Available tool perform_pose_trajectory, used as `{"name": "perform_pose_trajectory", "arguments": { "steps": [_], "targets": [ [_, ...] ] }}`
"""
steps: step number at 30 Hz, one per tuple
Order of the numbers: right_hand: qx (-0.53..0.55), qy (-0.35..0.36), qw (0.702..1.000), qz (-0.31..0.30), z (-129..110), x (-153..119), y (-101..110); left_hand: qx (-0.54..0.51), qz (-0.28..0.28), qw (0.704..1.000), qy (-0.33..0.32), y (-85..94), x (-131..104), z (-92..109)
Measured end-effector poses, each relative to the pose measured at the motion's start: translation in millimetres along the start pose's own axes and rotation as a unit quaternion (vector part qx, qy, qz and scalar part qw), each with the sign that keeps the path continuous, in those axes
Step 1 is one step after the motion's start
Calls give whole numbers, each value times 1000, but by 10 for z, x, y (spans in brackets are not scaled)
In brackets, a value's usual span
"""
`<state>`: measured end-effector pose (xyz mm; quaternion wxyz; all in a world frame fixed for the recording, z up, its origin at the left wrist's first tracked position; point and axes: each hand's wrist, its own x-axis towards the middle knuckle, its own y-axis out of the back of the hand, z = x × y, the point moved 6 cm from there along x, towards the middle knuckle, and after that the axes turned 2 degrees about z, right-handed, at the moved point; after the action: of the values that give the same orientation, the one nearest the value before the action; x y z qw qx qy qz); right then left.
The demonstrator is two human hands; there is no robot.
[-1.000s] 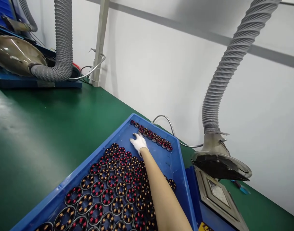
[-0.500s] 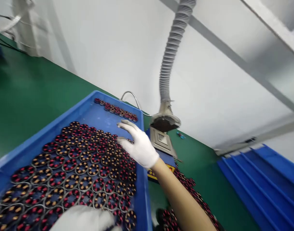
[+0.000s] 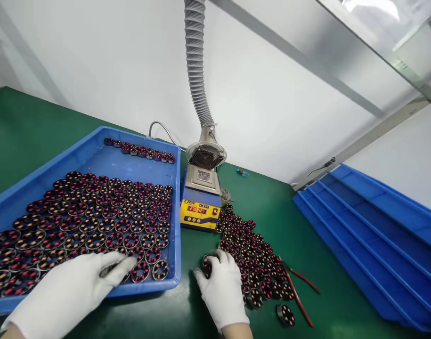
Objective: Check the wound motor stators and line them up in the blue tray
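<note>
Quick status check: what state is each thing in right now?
Blue tray: partly filled with rings, bare strip before its far row
Yellow-fronted machine: display lit
Loose rings: heaped on the bench, one lying apart
Red-handled pliers: handles spread
Left hand: gloved, over tray rings
Right hand: gloved, fingers around a ring at the heap's edge

Head camera: sat on the person's head, giving the single view
Facing: forward and down, across the counter (image 3: 148, 316) to the wall (image 3: 264, 108)
Close: left hand (image 3: 65, 292) and right hand (image 3: 222, 288), low in view
Farther: wall, behind
</note>
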<state>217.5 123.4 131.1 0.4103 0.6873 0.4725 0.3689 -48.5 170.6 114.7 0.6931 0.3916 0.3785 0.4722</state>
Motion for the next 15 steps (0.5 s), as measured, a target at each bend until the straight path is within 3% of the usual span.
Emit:
{"name": "perform_pose_trajectory", "arguments": {
  "steps": [3,7,8,9,11,12,13,15],
  "targets": [
    [108,-3,994,7,-56,38,-49,-3,12,1000,0,82,-37,56],
    [251,-16,968,-7,10,74,-134,-35,144,988,-30,234,-186,255],
    [337,-25,941,-9,35,71,-158,-47,183,981,-51,259,-235,355],
    [443,-30,896,-17,43,61,-188,-57,224,969,-84,282,-286,486],
    [640,-30,765,-62,-15,19,-240,-59,314,929,-186,339,-406,830],
    [690,-19,718,-89,-76,-13,-243,-50,330,908,-253,339,-457,1031],
    [702,-1,704,-111,-145,-50,-229,-38,346,885,-310,339,-503,1216],
    [671,33,732,-114,-256,-116,-155,-26,390,854,-344,370,-539,1451]
  ]
}}
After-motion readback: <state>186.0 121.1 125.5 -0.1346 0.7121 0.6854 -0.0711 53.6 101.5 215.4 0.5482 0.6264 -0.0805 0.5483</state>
